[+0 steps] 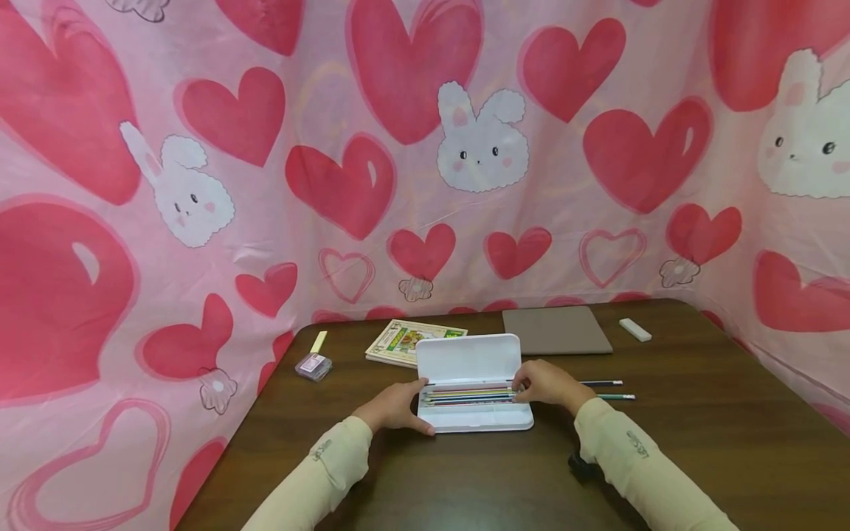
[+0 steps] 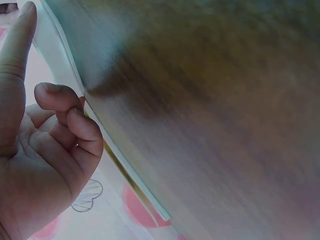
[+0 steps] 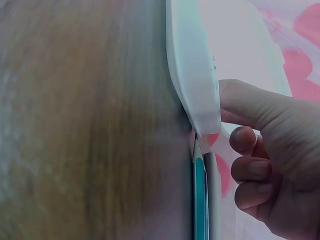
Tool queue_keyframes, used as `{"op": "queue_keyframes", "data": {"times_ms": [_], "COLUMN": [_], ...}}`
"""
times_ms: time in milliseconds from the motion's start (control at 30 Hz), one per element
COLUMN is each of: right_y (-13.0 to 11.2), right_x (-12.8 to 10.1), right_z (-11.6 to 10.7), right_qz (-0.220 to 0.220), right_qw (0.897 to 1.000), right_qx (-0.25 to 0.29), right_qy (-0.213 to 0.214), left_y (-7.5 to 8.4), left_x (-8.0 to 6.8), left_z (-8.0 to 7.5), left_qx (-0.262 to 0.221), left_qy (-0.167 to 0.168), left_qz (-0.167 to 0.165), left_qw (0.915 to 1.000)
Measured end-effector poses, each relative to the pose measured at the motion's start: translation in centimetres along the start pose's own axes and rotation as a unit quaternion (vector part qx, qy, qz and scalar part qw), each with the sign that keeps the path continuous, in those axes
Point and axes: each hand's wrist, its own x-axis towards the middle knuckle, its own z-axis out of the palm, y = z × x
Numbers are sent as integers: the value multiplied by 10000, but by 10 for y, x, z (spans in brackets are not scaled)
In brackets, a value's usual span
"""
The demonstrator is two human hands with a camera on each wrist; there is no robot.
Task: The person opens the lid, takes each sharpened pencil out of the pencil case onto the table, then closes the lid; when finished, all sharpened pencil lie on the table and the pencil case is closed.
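Both hands (image 1: 397, 407) seemingly touch the open pencil case (image 1: 473, 389).

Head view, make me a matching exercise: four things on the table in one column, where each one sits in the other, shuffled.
Things:
1. white pencil case
2. white eraser
3. grey folder
4. purple box

Places:
A. far right of the table
B. left edge of the table
C. between the left hand and right hand
D. behind the case, lying flat

Pairs: 1-C, 2-A, 3-D, 4-B
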Motion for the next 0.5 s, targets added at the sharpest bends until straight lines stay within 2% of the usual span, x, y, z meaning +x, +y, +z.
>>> {"op": "queue_keyframes", "data": {"times_ms": [267, 500], "right_y": [-1, -4], "right_x": [2, 0], "right_z": [1, -1], "right_qz": [227, 613], "right_qw": [9996, 9978], "right_qx": [-141, -230], "right_qy": [-58, -49], "left_y": [1, 4], "left_x": [-1, -3], "left_z": [-1, -1], "left_qx": [35, 20], "left_qy": [2, -41], "left_qz": [-9, -91], "left_qw": [10000, 9999]}}
